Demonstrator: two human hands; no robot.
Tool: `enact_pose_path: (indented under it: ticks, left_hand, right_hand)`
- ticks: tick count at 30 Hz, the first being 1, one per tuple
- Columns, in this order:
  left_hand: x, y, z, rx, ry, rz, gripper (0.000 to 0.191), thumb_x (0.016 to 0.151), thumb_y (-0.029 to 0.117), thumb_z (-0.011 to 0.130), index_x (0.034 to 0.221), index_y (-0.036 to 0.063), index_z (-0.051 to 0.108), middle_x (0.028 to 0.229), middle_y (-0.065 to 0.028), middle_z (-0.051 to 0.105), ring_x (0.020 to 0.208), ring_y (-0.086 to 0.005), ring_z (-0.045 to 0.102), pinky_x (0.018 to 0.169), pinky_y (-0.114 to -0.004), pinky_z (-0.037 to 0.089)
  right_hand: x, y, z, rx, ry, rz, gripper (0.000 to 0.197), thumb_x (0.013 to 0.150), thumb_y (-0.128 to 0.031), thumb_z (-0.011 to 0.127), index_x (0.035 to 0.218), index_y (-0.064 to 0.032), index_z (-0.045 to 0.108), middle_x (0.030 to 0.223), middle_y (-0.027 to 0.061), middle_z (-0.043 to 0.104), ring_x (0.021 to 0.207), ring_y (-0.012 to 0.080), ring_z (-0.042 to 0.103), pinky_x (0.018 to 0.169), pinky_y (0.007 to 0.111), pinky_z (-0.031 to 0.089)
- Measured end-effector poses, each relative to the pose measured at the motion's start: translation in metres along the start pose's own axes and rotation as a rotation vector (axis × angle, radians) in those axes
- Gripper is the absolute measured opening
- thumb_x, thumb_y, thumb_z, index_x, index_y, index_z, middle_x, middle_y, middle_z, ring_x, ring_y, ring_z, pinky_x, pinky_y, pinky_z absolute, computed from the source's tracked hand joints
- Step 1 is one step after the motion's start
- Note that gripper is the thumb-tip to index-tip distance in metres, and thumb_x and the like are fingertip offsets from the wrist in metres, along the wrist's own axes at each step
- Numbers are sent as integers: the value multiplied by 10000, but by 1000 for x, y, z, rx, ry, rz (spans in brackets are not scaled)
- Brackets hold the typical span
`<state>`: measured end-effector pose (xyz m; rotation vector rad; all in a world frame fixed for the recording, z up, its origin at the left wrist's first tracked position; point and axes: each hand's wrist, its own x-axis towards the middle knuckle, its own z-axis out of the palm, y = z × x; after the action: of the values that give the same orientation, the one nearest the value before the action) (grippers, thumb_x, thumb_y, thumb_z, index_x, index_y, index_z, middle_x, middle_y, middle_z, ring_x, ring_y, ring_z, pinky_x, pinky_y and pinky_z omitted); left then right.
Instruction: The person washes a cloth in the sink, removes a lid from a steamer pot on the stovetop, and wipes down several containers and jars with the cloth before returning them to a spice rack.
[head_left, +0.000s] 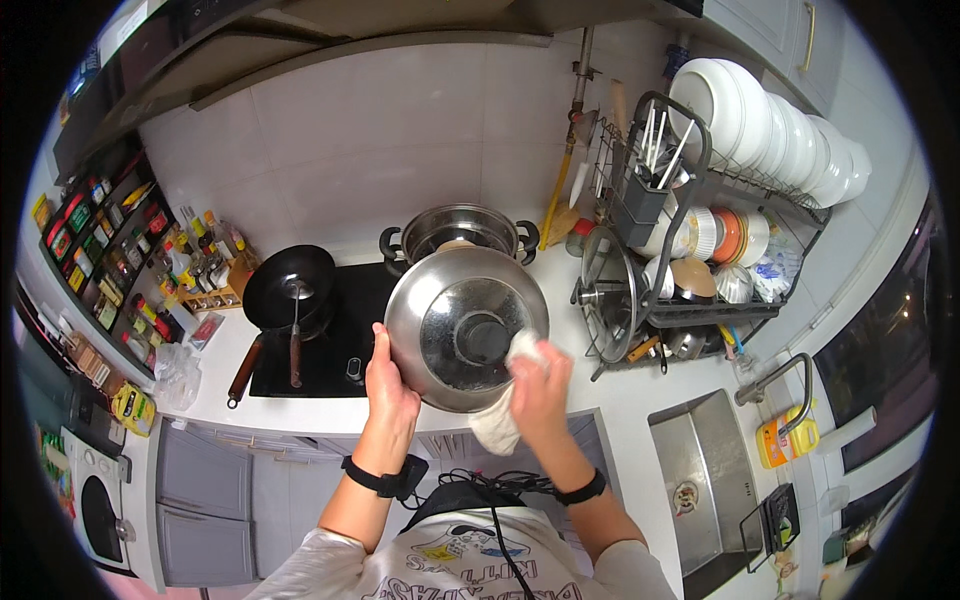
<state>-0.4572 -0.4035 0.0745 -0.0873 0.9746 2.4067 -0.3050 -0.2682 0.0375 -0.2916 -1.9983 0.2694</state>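
Observation:
My left hand (391, 382) grips the left rim of a steel pot lid with a glass centre and black knob (465, 330). A white cloth (496, 426) is bunched in my right hand (538, 386), which presses it on the lid's right side by the knob; that hand is slightly blurred. Behind the lid, and partly hidden by it, stands a steel pot with black handles (459, 217). Left of the lid, a black wok (289, 281) with a steel ladle (295, 330) in it rests on the black glass cooktop (341, 330).
At right stand a dish rack (679, 217) with plates, bowls and a glass lid (609, 296), and a steel sink (709, 465). Sauce bottles (202, 259) and a spice shelf (97, 255) line the left side. A range hood (360, 37) hangs above.

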Motion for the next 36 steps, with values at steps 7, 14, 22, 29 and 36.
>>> enact_pose_path:
  ticks: [7,14,22,29,36]
  left_hand:
    - [-17,-4,5,93,32,-61,439,981,428,517,1142,31,614,1152,-64,629,1036,-179,588,919,-351,480]
    - [-7,-15,-2,177,35,-27,370,975,397,548,983,37,633,974,-48,657,892,-148,597,814,-320,489]
    - [-2,-17,-29,233,10,25,312,963,339,591,892,40,645,870,-24,655,787,-119,589,760,-277,486]
    - [15,5,-55,243,107,16,370,965,405,562,1018,49,649,991,-45,669,913,-147,605,866,-315,476]
    - [13,13,-50,91,161,-136,404,974,411,538,1075,30,630,1074,-80,653,988,-200,608,887,-381,494]
  right_hand:
    - [80,18,-17,179,-48,-18,152,807,-10,646,958,-33,639,1105,191,578,999,351,539,860,418,444]
    - [100,-19,-9,402,-504,-327,138,749,-34,669,874,-76,629,1025,115,625,949,303,577,816,393,484]
    - [54,-45,-23,233,-754,-530,145,704,-70,631,846,-85,607,915,57,581,882,248,559,723,365,459]
    - [47,-10,-39,120,-423,-164,235,846,-282,676,942,-88,586,677,44,566,564,234,590,478,353,466]
    - [56,-36,-2,14,-695,136,696,724,-555,754,1174,-75,526,669,142,663,571,319,660,497,385,499]
